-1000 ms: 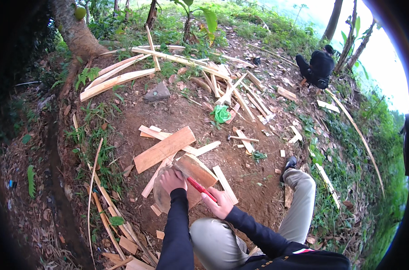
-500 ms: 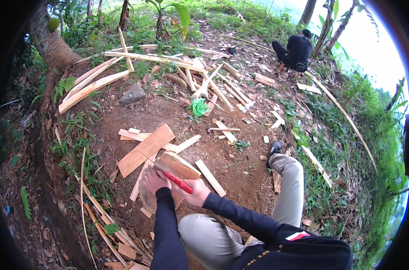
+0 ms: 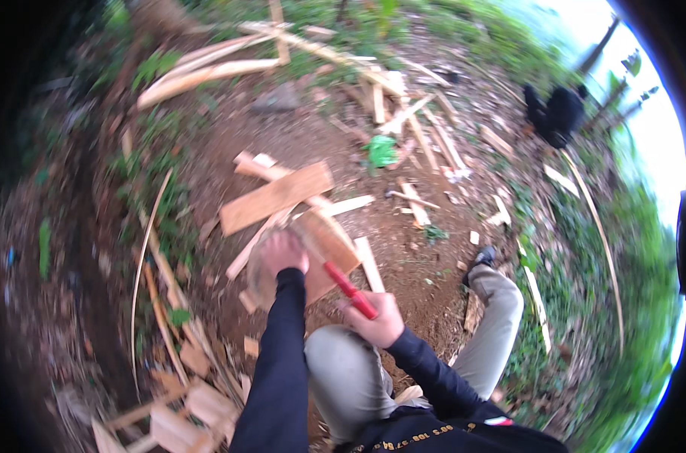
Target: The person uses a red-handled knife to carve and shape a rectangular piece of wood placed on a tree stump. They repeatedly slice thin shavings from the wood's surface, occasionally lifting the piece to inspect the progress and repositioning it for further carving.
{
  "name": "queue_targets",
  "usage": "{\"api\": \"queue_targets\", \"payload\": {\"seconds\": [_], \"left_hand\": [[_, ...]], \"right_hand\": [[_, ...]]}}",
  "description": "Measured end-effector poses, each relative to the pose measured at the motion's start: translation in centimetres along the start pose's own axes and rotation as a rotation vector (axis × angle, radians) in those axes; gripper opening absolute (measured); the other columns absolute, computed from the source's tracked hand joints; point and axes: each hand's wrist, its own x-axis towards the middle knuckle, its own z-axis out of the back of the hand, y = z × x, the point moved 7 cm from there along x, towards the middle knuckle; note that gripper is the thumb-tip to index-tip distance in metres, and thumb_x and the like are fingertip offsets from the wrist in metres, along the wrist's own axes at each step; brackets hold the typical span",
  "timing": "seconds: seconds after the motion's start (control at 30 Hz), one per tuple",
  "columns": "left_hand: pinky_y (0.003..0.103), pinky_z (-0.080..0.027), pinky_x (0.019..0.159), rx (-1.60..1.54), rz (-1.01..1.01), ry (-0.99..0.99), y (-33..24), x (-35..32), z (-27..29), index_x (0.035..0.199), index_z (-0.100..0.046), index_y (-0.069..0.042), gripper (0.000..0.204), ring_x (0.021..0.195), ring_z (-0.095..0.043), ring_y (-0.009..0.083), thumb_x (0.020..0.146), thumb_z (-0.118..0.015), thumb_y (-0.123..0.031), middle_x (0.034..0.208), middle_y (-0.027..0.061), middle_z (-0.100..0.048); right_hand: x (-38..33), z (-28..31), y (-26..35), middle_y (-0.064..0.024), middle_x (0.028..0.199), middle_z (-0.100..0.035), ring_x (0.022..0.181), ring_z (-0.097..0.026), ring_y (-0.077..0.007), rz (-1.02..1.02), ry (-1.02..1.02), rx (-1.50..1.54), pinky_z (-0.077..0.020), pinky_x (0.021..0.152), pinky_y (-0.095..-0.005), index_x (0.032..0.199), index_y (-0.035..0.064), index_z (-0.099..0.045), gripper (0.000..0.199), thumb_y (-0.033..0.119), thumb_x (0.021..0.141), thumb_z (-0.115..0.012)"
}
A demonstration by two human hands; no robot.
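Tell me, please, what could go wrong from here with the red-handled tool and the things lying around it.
1. The bare left hand is close to the far end of the red-handled tool, gripped in the right hand; a slip might injure it.
2. The left knee is close to the right hand, so a stray stroke might strike it.
3. The hammer lies across a small board on the ground and could trip someone.
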Motion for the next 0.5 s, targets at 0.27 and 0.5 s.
{"api": "queue_targets", "payload": {"seconds": [0.27, 0.5], "left_hand": [[0.049, -0.043, 0.087, -0.099, 0.083, -0.091, 2.4, -0.8, 0.2, 0.088, -0.061, -0.009, 0.023, 0.099, -0.057, 0.0329, 0.091, -0.053, -0.03, 0.095, 0.0111, -0.061], [0.049, -0.043, 0.086, -0.165, 0.101, -0.043, -0.3, 0.3, 0.4, 0.084, -0.061, -0.009, 0.022, 0.098, -0.058, 0.0325, 0.09, -0.054, -0.029, 0.095, 0.0107, -0.062]], "right_hand": [[1.9, -2.3, 0.4, -0.0108, 0.053, -0.055, 0.049, -0.05, -0.0118, 0.026, -0.031, -0.134, -0.043, 0.05, -0.0338, 0.072, -0.0014, -0.062, 0.026, 0.018, 0.088, -0.069], [4.7, -2.6, -2.1, -0.0091, 0.051, -0.047, 0.048, -0.045, -0.0114, 0.082, -0.088, -0.123, -0.0378, 0.048, -0.0346, 0.07, -0.0015, -0.057, 0.029, 0.018, 0.089, -0.067]]}}
